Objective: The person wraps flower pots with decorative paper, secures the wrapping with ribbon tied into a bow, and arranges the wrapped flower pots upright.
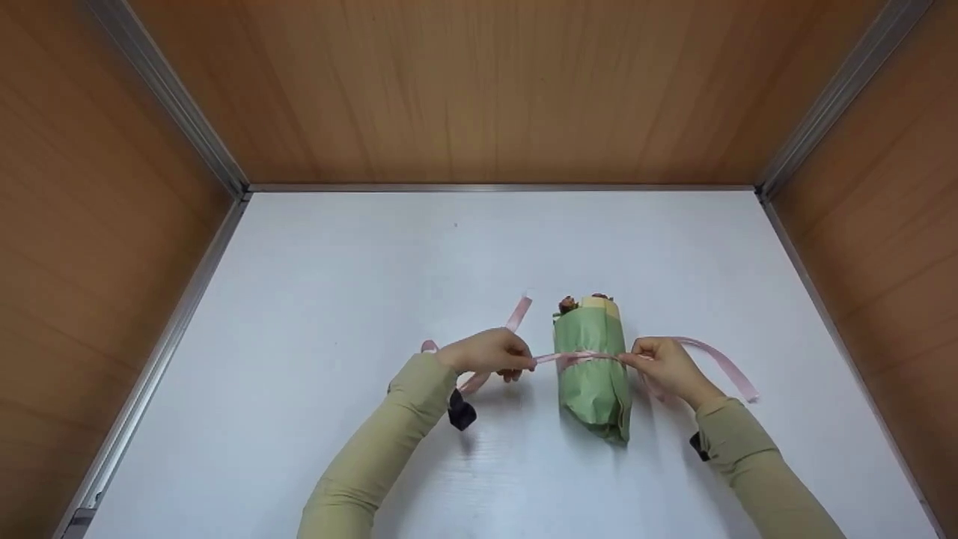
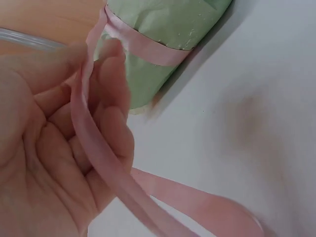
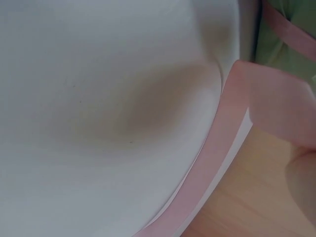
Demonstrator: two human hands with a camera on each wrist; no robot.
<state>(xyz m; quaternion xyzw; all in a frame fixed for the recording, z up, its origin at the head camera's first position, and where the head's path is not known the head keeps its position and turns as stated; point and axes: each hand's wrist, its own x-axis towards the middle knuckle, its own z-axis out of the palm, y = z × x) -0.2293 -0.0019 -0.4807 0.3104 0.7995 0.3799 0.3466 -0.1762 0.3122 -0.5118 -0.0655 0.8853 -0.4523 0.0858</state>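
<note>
A bouquet wrapped in green paper (image 1: 591, 397) lies on the white table, with dried reddish flower heads (image 1: 567, 305) showing at its far end. Around its middle runs a pink ribbon (image 2: 153, 49), crossed on top. My left hand (image 1: 490, 352) pinches one end of the ribbon between thumb and fingers, left of the bouquet; the loose tail trails across the palm in the left wrist view. On the other side, my right hand (image 1: 666, 367) pinches the opposite end close to the paper. Only a small part of that hand shows in the right wrist view.
Wood-grain panels (image 1: 494, 90) with metal edging enclose the white table (image 1: 337, 262) at the back and both sides. One ribbon tail (image 1: 722, 359) curves out to the right of the right hand. Another tail (image 1: 519, 313) lies beyond the left hand.
</note>
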